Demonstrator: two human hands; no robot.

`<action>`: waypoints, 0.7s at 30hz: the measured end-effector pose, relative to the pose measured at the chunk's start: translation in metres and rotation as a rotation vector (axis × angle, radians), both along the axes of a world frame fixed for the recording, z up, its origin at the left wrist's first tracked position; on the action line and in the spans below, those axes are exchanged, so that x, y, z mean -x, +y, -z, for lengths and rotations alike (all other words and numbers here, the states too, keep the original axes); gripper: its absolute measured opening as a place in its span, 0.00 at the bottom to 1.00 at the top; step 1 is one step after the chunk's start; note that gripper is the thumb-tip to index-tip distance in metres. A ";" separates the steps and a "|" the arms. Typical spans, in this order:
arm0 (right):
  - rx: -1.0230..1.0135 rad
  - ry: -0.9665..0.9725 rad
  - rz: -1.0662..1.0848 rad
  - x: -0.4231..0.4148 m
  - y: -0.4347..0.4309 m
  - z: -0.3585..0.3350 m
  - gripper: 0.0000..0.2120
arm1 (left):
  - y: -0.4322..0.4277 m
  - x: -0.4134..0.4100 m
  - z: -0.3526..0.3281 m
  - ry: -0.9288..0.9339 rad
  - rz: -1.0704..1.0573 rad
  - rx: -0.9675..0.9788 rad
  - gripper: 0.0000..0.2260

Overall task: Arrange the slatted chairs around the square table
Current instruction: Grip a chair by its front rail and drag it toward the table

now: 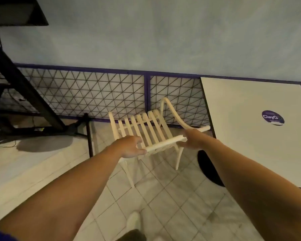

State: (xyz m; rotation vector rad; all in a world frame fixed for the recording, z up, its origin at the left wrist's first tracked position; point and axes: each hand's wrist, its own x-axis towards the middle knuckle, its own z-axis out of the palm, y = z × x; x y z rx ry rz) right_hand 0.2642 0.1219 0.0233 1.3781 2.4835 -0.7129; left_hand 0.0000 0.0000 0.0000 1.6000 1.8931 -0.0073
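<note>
Both hands are on one slatted chair (pixel 163 144), cream-coloured, seen from behind and above. The left hand (pixel 130 147) grips the near-left end of the top rail, fingers curled over it and thumb underneath. The right hand (pixel 192 140) grips the same rail further along, and the rail's end sticks out past it toward the square table (pixel 250 145). The hands are apart, with bare rail between them.

The table sits just right of the right hand, its white top carrying a round purple sticker (pixel 272 117) (reads "ClayG"). The chair legs reach down toward the tiled floor (pixel 42 162) below the hands; contact cannot be confirmed. A wire mesh fence (pixel 147 93) runs beyond the chair. A dark stand (pixel 30 94) is far left of the left hand.
</note>
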 end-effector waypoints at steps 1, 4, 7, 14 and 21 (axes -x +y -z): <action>0.007 -0.014 0.017 0.007 0.003 0.005 0.27 | 0.004 0.005 0.005 -0.011 -0.007 0.013 0.32; 0.042 -0.070 0.053 0.020 0.007 0.019 0.28 | 0.015 0.016 0.026 0.005 0.004 0.066 0.32; 0.098 -0.077 0.058 0.030 0.018 0.039 0.31 | 0.025 0.024 0.048 0.016 0.006 0.115 0.32; 0.055 -0.169 -0.094 0.045 0.063 0.085 0.36 | 0.034 0.020 0.095 -0.062 -0.026 0.217 0.33; 0.136 -0.277 -0.257 0.044 0.112 0.126 0.32 | 0.042 -0.003 0.132 -0.001 -0.114 0.253 0.29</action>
